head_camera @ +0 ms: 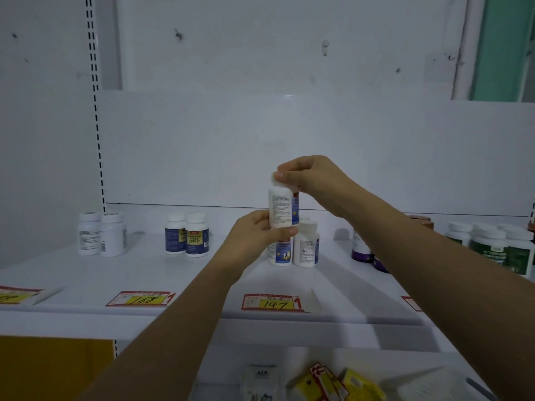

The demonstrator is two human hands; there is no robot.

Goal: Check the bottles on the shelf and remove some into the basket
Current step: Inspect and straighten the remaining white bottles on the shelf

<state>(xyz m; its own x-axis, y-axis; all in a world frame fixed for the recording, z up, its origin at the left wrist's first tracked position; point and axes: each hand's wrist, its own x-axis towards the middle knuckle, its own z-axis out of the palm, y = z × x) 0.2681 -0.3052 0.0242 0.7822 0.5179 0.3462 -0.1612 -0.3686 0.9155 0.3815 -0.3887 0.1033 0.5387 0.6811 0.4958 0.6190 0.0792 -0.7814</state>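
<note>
Left hand (254, 237) and right hand (314, 178) grip one bottle (280, 208) above the shelf (173, 276).
Left fingers curl round its base, right fingertips pinch its top, so it stands upright between them. Should the top twist loose, it could drop onto the two bottles (306, 250) just beneath and topple them.

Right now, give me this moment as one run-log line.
phase: checking | left hand: grips bottle low | right hand: holds it from above | shelf: two matching bottles standing behind
</note>
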